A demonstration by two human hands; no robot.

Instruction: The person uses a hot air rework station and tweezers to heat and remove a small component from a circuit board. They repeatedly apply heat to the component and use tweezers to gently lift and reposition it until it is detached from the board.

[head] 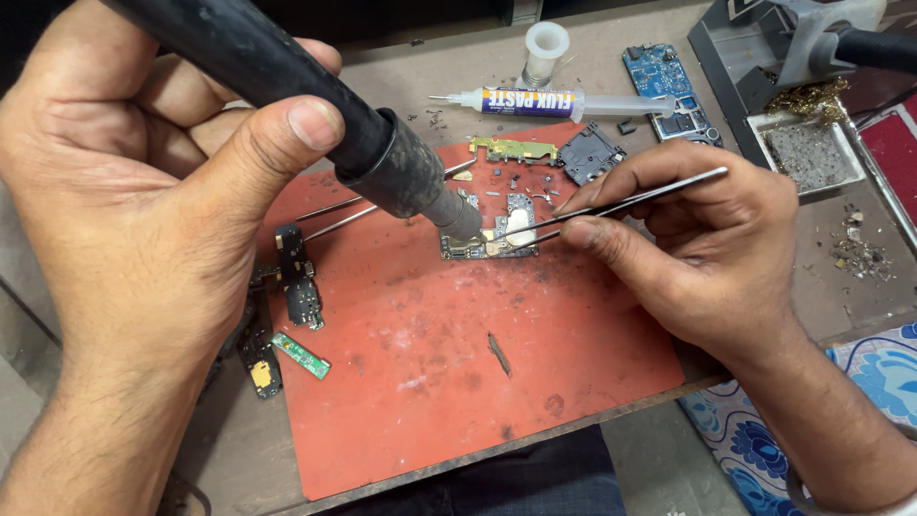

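My left hand (143,191) grips a black hot-air wand (315,105), its metal nozzle (457,218) pointing down onto a small phone circuit board (506,239) in the middle of a red work mat (458,382). My right hand (707,248) pinches metal tweezers (621,203), and their tips rest on the same board just right of the nozzle. The board lies flat, partly hidden by the nozzle.
Small black and green board strips (296,277) lie at the mat's left edge. A gold-coloured board (511,148), a black frame part (592,153), a syringe of paste (544,102) and a blue board (664,81) sit behind. A soldering stand with brass wool (802,96) is at the far right.
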